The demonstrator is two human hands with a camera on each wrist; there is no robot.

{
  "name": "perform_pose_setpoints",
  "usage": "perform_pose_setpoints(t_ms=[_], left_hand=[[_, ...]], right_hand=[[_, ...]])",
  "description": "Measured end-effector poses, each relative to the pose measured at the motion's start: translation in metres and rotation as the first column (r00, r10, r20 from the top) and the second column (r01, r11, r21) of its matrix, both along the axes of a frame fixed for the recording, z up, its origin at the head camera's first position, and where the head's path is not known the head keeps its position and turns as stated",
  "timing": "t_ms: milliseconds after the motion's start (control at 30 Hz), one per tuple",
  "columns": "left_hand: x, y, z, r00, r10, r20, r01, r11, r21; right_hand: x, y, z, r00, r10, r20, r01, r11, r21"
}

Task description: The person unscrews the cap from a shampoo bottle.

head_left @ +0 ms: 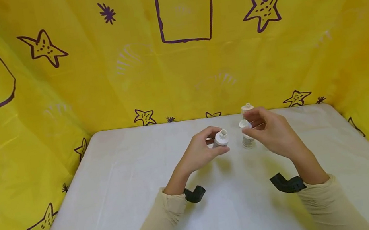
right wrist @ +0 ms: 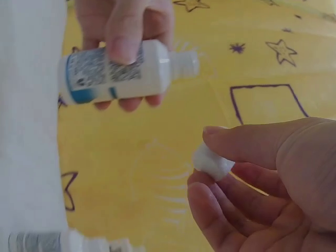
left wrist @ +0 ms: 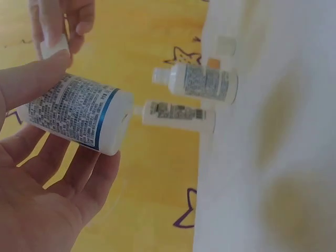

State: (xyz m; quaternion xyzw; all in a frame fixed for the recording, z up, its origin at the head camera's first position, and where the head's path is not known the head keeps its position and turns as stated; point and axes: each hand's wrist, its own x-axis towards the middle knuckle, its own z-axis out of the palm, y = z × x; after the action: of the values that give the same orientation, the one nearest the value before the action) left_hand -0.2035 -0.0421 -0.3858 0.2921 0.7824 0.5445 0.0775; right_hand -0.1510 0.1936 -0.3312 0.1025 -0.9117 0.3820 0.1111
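My left hand grips a white bottle with a printed label and a blue band, raised off the table. Its neck is uncapped, with the mouth showing in the head view. Between thumb and fingers, my right hand pinches a small white cap, held apart from the bottle's neck. Two more white labelled bottles stand upright near the right hand: a wider one partly behind the cap and fingers, and a slimmer one farther back with a narrow tip.
A white-covered table lies under the hands. Yellow cloth with drawn starfish surrounds its back and sides. A small white object sits on the table beyond the bottles in the left wrist view. Dark mounts are worn on both wrists.
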Motion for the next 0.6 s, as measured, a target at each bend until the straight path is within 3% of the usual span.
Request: perform_pose_setpoints(t_ms=[367,600], left_hand=[[-0.003,0.029,-0.013,0.999,-0.039,0.011,0.039,0.999,-0.012],[-0.007,0.046,-0.026,0.996,-0.037,0.082,0.046,0.992,-0.115]], right_hand=[[0.009,0.031,-0.025,0.992,-0.013,0.125,0.0,0.994,0.109],[0.011,0.044,-0.057,0.986,-0.034,0.162,0.009,0.988,0.153]])
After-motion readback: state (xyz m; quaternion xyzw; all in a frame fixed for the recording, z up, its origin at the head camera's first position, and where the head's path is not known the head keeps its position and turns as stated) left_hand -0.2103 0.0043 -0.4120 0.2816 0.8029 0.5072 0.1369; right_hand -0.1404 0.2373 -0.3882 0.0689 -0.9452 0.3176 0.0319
